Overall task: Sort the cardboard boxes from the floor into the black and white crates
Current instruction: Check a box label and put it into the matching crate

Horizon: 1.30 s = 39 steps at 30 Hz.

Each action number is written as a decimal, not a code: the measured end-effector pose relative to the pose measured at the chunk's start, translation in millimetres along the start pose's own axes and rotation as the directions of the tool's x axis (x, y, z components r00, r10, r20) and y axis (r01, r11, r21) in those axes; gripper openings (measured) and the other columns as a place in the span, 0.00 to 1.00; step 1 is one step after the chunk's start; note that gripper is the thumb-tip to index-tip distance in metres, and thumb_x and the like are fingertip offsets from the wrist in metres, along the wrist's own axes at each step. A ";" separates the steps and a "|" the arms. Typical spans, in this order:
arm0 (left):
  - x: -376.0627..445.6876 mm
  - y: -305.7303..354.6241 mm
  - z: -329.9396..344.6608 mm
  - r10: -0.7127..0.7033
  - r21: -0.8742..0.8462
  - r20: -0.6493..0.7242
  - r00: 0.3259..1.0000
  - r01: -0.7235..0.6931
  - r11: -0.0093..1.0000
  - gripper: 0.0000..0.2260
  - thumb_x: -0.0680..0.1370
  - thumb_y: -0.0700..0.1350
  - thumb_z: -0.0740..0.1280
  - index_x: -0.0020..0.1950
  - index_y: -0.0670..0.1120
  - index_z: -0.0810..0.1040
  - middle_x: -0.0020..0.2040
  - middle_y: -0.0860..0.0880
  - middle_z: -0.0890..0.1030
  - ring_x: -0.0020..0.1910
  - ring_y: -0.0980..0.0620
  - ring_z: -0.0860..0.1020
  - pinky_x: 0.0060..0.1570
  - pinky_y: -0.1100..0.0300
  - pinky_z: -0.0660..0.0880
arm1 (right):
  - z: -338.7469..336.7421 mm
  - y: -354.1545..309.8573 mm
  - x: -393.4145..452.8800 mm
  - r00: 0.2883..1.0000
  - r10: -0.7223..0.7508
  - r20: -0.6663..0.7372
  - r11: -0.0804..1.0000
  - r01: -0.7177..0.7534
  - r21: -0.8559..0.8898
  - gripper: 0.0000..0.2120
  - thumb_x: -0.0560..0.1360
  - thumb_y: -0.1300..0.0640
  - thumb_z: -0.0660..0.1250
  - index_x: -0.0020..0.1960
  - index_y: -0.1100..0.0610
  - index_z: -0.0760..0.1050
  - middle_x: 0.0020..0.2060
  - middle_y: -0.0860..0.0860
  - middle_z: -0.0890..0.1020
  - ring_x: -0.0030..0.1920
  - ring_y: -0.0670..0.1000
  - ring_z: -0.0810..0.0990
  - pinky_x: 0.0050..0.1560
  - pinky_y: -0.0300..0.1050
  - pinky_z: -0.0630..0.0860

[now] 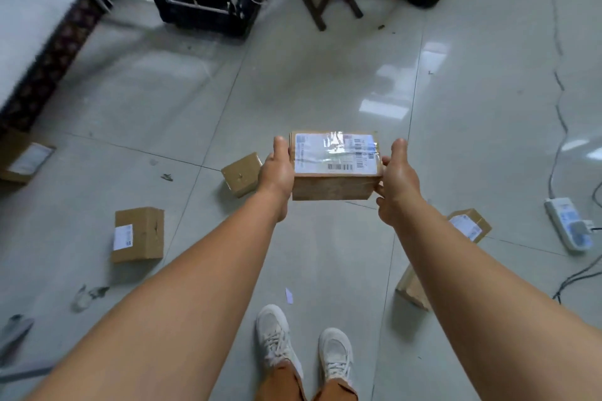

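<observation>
- A labelled cardboard box (335,166) is held up in the air above the tiled floor (163,91), between both hands, label side up.
- The left hand (277,169) grips the box's left end, thumb along the top edge; its fingers are hidden behind the box.
- The right hand (395,179) grips the right end, thumb up, fingers curled round the side.
- Other boxes lie on the floor: a small one (241,174) just left of the held box, a labelled one (138,234) further left, one (24,156) at the left edge, two (469,226) (412,290) beside the right forearm.
- A black crate (202,15) full of cables stands far ahead.
- A power strip (568,228) lies at the right.
</observation>
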<state>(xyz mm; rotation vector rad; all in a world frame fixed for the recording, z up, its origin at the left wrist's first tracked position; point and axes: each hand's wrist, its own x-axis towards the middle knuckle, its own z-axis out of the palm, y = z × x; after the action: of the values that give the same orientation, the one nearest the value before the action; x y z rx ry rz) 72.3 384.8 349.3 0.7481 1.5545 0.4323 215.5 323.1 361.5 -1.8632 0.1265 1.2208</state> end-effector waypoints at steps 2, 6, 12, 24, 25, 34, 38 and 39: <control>-22.9 19.4 -13.2 0.025 -0.079 -0.040 0.999 -0.028 0.996 0.28 0.78 0.66 0.48 0.59 0.48 0.77 0.52 0.47 0.83 0.44 0.49 0.80 0.42 0.58 0.73 | 1.5 -19.5 -23.5 0.999 -0.039 0.032 0.999 0.040 -0.031 0.27 0.78 0.34 0.49 0.61 0.52 0.73 0.59 0.51 0.79 0.54 0.52 0.77 0.51 0.46 0.65; -66.4 51.4 -37.7 0.038 -0.202 -0.106 0.994 -0.059 0.978 0.36 0.70 0.73 0.50 0.59 0.46 0.76 0.52 0.44 0.83 0.47 0.43 0.82 0.49 0.45 0.80 | 1.2 -51.4 -72.7 0.984 -0.102 0.147 0.995 0.103 0.001 0.24 0.81 0.37 0.48 0.54 0.55 0.72 0.41 0.53 0.80 0.39 0.50 0.77 0.35 0.43 0.67; -139.9 85.6 -77.6 0.153 -0.246 -0.191 0.970 -0.198 0.949 0.11 0.78 0.50 0.61 0.42 0.47 0.76 0.41 0.47 0.78 0.38 0.47 0.77 0.35 0.62 0.74 | 17.5 -80.2 -150.6 0.954 -0.147 0.263 0.979 0.179 -0.099 0.14 0.76 0.44 0.59 0.53 0.54 0.71 0.45 0.51 0.75 0.38 0.50 0.73 0.33 0.42 0.66; -247.6 96.5 -201.9 0.310 -0.260 -0.511 0.802 -0.488 0.833 0.18 0.78 0.38 0.62 0.66 0.51 0.75 0.59 0.50 0.80 0.56 0.51 0.78 0.57 0.56 0.76 | 85.7 -77.0 -284.5 0.784 -0.282 0.552 0.923 0.379 -0.066 0.16 0.76 0.59 0.61 0.60 0.49 0.78 0.48 0.45 0.81 0.43 0.45 0.76 0.54 0.45 0.69; -256.4 95.5 -215.5 0.304 -0.273 -0.537 0.787 -0.503 0.820 0.18 0.78 0.38 0.61 0.66 0.51 0.75 0.58 0.50 0.80 0.55 0.51 0.79 0.55 0.57 0.76 | 95.2 -73.0 -297.9 0.764 -0.286 0.578 0.917 0.393 -0.065 0.16 0.75 0.59 0.60 0.61 0.49 0.78 0.51 0.47 0.82 0.45 0.46 0.77 0.55 0.45 0.70; -342.6 64.6 -353.6 0.271 -0.229 -0.751 0.602 -0.622 0.749 0.17 0.80 0.40 0.60 0.66 0.53 0.74 0.57 0.52 0.79 0.52 0.54 0.77 0.45 0.64 0.72 | 181.1 -12.7 -429.2 0.569 -0.295 0.768 0.861 0.507 -0.045 0.15 0.76 0.53 0.62 0.60 0.46 0.79 0.54 0.47 0.83 0.55 0.48 0.79 0.62 0.49 0.72; -375.7 39.2 -414.0 0.235 -0.178 -0.829 0.508 -0.638 0.749 0.18 0.81 0.40 0.60 0.70 0.50 0.72 0.47 0.55 0.78 0.40 0.60 0.75 0.35 0.68 0.70 | 211.8 25.6 -485.4 0.526 -0.263 0.809 0.845 0.530 -0.070 0.11 0.76 0.51 0.64 0.56 0.45 0.79 0.53 0.47 0.82 0.56 0.49 0.78 0.63 0.52 0.71; -384.0 32.5 -426.9 0.231 -0.158 -0.843 0.486 -0.633 0.758 0.18 0.81 0.40 0.59 0.71 0.50 0.71 0.43 0.56 0.76 0.37 0.60 0.73 0.32 0.69 0.69 | 219.0 34.9 -496.7 0.508 -0.255 0.823 0.842 0.535 -0.069 0.09 0.77 0.52 0.63 0.54 0.45 0.80 0.51 0.46 0.82 0.52 0.48 0.78 0.59 0.50 0.72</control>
<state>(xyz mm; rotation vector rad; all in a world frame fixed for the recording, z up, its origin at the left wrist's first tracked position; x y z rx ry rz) -341.5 212.8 709.7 0.5982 1.9261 1.6836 -208.1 280.6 700.2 -1.2860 -1.0190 1.6631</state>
